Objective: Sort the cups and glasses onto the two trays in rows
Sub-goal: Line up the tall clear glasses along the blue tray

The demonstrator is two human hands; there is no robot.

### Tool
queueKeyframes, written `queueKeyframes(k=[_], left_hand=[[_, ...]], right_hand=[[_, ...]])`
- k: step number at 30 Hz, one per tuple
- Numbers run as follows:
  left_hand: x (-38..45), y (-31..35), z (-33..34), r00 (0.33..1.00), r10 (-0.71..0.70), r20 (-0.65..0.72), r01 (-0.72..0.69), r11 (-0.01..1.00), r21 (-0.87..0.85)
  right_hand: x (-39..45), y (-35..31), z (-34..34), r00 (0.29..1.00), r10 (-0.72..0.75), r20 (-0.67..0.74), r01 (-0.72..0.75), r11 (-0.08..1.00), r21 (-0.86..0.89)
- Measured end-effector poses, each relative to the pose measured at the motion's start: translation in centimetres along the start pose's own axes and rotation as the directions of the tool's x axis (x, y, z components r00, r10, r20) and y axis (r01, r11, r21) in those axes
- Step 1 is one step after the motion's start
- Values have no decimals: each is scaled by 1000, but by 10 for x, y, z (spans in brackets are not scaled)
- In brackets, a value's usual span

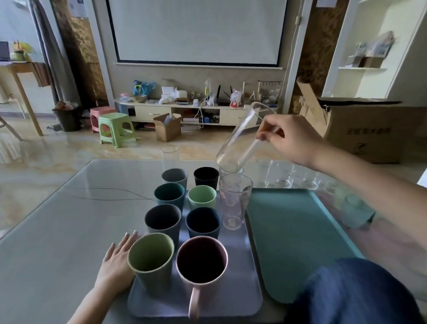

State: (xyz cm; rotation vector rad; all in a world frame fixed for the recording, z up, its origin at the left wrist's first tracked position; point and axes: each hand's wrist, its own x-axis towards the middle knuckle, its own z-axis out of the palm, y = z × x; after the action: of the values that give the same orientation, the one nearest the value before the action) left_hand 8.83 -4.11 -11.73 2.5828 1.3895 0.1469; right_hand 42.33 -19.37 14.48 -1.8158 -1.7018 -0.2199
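Hanging tilted in mid-air above the back of the grey-lilac plastic tray point(239, 305): one tall clear drinking glass point(237, 143), pinched near its upper part between thumb and fingers of the right hand point(288, 137). Long axis running on a slant, open mouth up and away toward the far right, heavy base down and to the left, hovering just over another clear glass point(225, 172) at the far end of the tray's right-hand column. So the base sits below-left of the pinching fingers, and probably needs swinging back to upright before going down anywhere. Standing just in front of that spot: a clear tumbler with faint pink print point(234, 203), upright. Filling the other two columns: eight opaque cups in pairs, from a grey cup point(174, 177) and a black cup point(206, 177) at the back to an olive-green cup point(151, 261) and a pink handled mug point(201, 265) at the front. Lying flat on the glossy pale table point(47, 241), fingers straight and close together, touching the tray's left edge beside the olive-green cup: the left hand point(118, 262), holding nothing. Sitting bare just to the right: a teal plastic tray point(289, 237). Waiting beyond it near the far table edge: a row of short clear glasses point(289, 174), blurry, count hard to tell. Right hand clearly the nearer one for either tray's back row.
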Motion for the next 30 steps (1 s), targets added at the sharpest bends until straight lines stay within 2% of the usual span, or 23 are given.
queueKeyframes(k=[2, 6, 9, 15, 23, 30], left_hand=[[-2, -4, 8, 998, 10, 56, -13, 999, 42], [-6, -1, 10, 997, -28, 70, 20, 992, 121], [-8, 1, 10, 993, -49, 111, 34, 991, 131], [-9, 0, 14, 996, -74, 47, 67, 987, 146], [-9, -2, 17, 997, -68, 22, 65, 989, 133], [-9, -1, 17, 996, -82, 28, 78, 989, 124]], right_hand=[[-24, -7, -8, 1000, 9, 24, -10, 1000, 21], [-63, -18, -7, 994, 26, 105, -28, 999, 21], [-81, -21, 8, 976, 56, 212, -53, 998, -20], [-94, -21, 59, 901, 101, 423, -46, 989, -138], [-88, -9, 96, 851, 172, 497, -69, 973, -218], [-87, -6, 98, 810, 220, 544, -53, 950, -306]])
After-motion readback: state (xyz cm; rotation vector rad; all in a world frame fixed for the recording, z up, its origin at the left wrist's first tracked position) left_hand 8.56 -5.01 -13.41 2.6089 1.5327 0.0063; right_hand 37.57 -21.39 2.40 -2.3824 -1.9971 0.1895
